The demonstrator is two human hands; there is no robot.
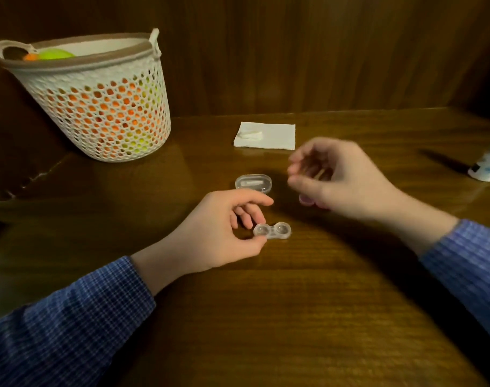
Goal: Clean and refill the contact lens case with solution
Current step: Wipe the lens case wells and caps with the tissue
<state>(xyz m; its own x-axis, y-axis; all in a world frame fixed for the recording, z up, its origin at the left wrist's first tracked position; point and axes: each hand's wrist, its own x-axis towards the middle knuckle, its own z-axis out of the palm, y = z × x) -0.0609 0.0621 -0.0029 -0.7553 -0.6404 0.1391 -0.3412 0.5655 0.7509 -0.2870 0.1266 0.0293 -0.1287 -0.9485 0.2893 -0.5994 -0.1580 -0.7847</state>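
A clear two-well contact lens case point(273, 230) lies on the wooden table with both wells uncapped. My left hand point(221, 230) pinches its left well between thumb and fingers. My right hand point(335, 177) hovers blurred above the table, right of and beyond the case, fingers curled; whether it holds anything cannot be made out. A small pink cap point(305, 199) lies on the table just under that hand. A white solution bottle point(489, 163) lies at the far right edge. A white napkin point(266, 135) with a small white piece on it lies further back.
A clear oval box point(253, 184) sits just beyond my left hand. A white perforated basket point(98, 93) holding orange and green items stands at the back left. A wooden panel wall rises behind the table. A dark object lies at the left edge.
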